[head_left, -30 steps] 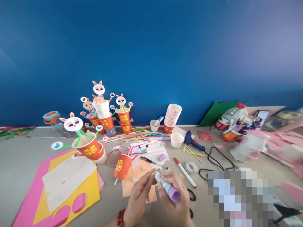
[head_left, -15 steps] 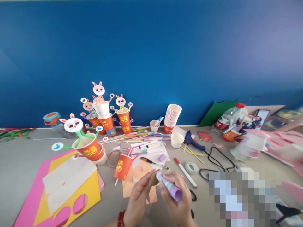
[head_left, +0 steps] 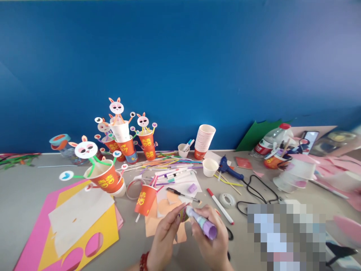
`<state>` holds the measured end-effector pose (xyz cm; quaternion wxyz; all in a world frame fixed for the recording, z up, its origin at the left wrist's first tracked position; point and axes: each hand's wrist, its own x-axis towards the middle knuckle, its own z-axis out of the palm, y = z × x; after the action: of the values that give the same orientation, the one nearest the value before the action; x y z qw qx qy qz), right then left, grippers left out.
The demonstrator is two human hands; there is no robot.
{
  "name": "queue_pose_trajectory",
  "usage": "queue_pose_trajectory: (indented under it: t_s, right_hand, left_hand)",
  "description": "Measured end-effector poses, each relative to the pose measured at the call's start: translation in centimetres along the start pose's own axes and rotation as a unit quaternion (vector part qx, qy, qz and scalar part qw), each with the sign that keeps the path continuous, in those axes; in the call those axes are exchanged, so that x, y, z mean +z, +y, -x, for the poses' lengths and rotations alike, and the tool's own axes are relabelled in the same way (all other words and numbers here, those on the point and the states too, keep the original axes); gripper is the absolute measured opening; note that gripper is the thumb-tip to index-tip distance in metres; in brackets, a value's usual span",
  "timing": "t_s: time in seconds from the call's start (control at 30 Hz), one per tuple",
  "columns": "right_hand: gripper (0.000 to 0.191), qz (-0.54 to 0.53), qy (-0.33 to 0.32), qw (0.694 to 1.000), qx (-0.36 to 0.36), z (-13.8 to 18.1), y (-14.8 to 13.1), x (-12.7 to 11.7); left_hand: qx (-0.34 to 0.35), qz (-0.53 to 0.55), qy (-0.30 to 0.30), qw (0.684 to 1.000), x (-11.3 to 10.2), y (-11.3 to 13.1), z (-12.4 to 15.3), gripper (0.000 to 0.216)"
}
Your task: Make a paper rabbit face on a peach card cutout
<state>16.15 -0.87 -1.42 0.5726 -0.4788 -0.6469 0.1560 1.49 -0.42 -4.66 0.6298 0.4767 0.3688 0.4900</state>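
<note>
My right hand (head_left: 212, 241) is wrapped round a purple glue stick (head_left: 203, 225), its tip pointing up and left. My left hand (head_left: 164, 235) pinches a small coloured paper piece (head_left: 183, 213) against that tip. Both hands hover low over the grey table (head_left: 22, 195), just in front of an orange paper sheet (head_left: 158, 220) and an orange paper cup (head_left: 144, 198) with straws stuck in it.
Bunny-decorated orange cups (head_left: 103, 175) stand at the left and back, by a stack of paper cups (head_left: 203, 141). Pink and yellow sheets (head_left: 84, 237) lie front left. A red marker (head_left: 220, 205), tape roll (head_left: 228, 200), blue glue gun (head_left: 229, 169), loose straws (head_left: 169, 162) and a bottle (head_left: 270, 142) lie around.
The hands have stayed almost in place, the glue stick still at the paper piece. The view has shifted slightly.
</note>
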Motion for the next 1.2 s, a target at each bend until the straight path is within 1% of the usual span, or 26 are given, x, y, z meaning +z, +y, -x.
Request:
queue_pose_trajectory:
  t_s: [0.1,0.2,0.33,0.43,0.5,0.67,0.83,1.0,1.2]
  right_hand:
    - [0.013,-0.01,-0.006,1.0,-0.006,0.0,0.0,0.1]
    - [0.013,-0.01,-0.014,1.0,0.003,0.1,0.2,0.1]
    - [0.015,-0.002,-0.002,1.0,0.015,0.6,0.4,0.2]
    - [0.018,-0.005,0.003,1.0,0.003,0.9,0.4,0.3]
    - [0.019,-0.006,-0.002,1.0,-0.002,1.0,0.4,0.3]
    - [0.016,0.004,-0.003,1.0,0.013,0.8,0.5,0.0]
    - [0.02,0.006,-0.005,1.0,-0.012,1.1,0.4,0.2]
    - [0.013,0.006,-0.015,1.0,0.008,1.0,0.2,0.0]
    - [0.01,0.021,-0.01,1.0,-0.001,0.5,0.0,-0.1]
  left_hand:
    - [0.005,0.01,0.008,1.0,0.0,-0.4,0.0,0.034]
    - [0.008,0.015,0.008,1.0,0.0,-0.4,0.0,0.034]
    - [0.001,0.005,-0.005,1.0,0.1,0.0,-0.1,0.035]
    - [-0.002,0.002,-0.007,1.0,0.1,0.0,-0.1,0.034]
    - [-0.005,0.01,-0.004,1.0,0.1,-0.1,-0.1,0.034]
    - [-0.013,0.046,0.007,0.999,0.1,-0.3,0.0,0.034]
    - [-0.024,0.03,0.015,0.999,0.3,0.5,0.0,0.035]
    - [-0.01,0.036,0.008,0.999,0.3,0.5,0.1,0.036]
    - [-0.001,-0.002,0.004,1.0,0.2,0.6,0.1,0.035]
